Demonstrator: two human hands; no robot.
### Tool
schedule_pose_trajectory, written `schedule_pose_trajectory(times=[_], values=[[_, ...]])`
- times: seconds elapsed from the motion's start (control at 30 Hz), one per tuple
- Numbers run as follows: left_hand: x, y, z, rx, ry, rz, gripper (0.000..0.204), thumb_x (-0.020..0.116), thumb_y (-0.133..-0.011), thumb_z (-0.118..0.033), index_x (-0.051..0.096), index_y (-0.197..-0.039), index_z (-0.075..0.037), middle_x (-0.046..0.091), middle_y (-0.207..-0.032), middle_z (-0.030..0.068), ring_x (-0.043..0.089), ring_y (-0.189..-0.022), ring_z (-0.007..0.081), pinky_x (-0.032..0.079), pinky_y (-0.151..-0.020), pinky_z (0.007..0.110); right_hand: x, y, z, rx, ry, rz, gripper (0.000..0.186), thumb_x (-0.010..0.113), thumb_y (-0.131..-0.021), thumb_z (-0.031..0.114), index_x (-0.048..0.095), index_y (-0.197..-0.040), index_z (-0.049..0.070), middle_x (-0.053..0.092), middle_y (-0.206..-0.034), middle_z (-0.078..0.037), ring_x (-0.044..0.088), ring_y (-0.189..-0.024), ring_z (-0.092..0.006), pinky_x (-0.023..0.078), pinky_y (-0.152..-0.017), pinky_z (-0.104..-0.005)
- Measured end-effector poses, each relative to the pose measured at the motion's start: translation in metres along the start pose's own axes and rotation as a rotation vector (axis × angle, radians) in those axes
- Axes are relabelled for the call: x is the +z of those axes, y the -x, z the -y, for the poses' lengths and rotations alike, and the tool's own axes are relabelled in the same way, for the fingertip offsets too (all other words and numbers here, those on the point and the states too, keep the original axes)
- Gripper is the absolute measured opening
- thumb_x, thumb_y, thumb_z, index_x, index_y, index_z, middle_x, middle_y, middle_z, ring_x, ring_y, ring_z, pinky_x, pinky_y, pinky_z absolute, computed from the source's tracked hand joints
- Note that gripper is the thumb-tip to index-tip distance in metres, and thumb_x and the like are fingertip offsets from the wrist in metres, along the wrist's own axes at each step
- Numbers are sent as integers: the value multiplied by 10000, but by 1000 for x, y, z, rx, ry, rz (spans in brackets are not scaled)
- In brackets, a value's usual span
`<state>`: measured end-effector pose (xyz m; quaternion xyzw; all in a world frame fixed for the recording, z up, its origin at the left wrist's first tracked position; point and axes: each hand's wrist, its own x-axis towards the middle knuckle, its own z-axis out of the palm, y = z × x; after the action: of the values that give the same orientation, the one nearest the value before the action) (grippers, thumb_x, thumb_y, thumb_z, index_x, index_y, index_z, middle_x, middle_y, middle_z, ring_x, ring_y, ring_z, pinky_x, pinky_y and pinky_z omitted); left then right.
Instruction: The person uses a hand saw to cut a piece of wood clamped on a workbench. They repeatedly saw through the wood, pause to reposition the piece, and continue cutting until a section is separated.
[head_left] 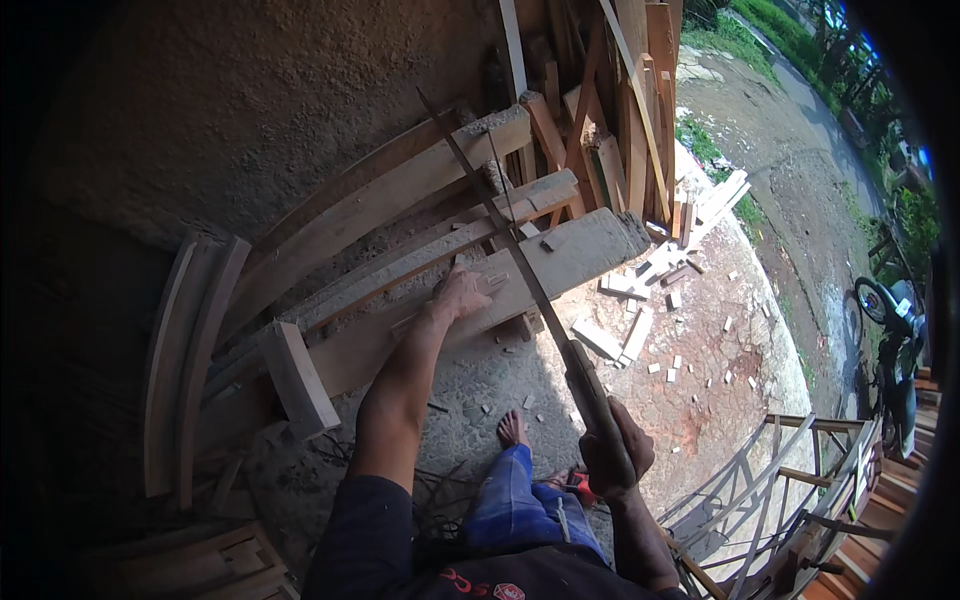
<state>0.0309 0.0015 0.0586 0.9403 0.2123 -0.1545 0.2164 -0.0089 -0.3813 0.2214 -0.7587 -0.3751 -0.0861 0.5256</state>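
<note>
My right hand (618, 448) is wrapped round the wooden handle of a hand saw (545, 303). Its long, narrow blade slants up and left across the bench planks, the tip reaching toward the wall. My left hand (462, 292) presses down on the nearest wide plank (585, 250), left of the blade, fingers bent over a thin pale wood strip (494, 283). The fingers partly cover that strip. Two small wood blocks (553, 240) lie on the plank just right of the blade. Whether the saw teeth touch any wood is hard to make out.
A short board (300, 380) lies across the bench's left end. Curved-looking boards (190, 370) stand farther left, by a rough wall (290, 100). Upright timber (640, 120) leans at the back. Offcuts (640, 335) litter the floor at right; a motorbike (900, 340) stands outside.
</note>
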Motion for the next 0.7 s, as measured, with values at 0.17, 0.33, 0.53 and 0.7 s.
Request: schedule_pose_trajectory(times=[0.17, 0.33, 0.53, 0.7], values=[[-15, -11, 16, 50, 227, -155, 583, 734, -794, -431, 622, -1243, -77, 618, -1263, 205, 550, -1232, 371, 434, -1058, 466, -19, 9, -16, 154, 59, 60, 529, 761, -820, 134, 589, -1283, -54, 730, -973, -148, 699, -759, -187, 541, -668, -306], [13, -7, 23, -30, 113, -363, 442, 629, -897, -334, 588, -1258, -83, 636, -1219, 177, 578, -1152, 387, 467, -989, 484, -6, 19, -20, 336, -18, 102, 531, 749, -840, 126, 578, -1307, -59, 720, -1081, -173, 709, -916, -204, 546, -786, -315], [45, 1, -18, -159, 38, -624, 246, 498, -988, -279, 595, -1127, -100, 633, -1067, 153, 605, -1012, 360, 486, -889, 502, 7, 20, -28, 451, -71, 167, 490, 731, -852, 97, 590, -1296, -55, 711, -1108, -173, 695, -969, -202, 537, -841, -313], [51, 2, -15, -11, 79, -774, 213, 492, -993, -274, 594, -1084, -111, 641, -1021, 146, 608, -983, 355, 481, -858, 498, 18, 24, -39, 504, -131, 236, 521, 747, -853, 114, 574, -1316, -51, 715, -1109, -173, 694, -989, -195, 533, -856, -312]])
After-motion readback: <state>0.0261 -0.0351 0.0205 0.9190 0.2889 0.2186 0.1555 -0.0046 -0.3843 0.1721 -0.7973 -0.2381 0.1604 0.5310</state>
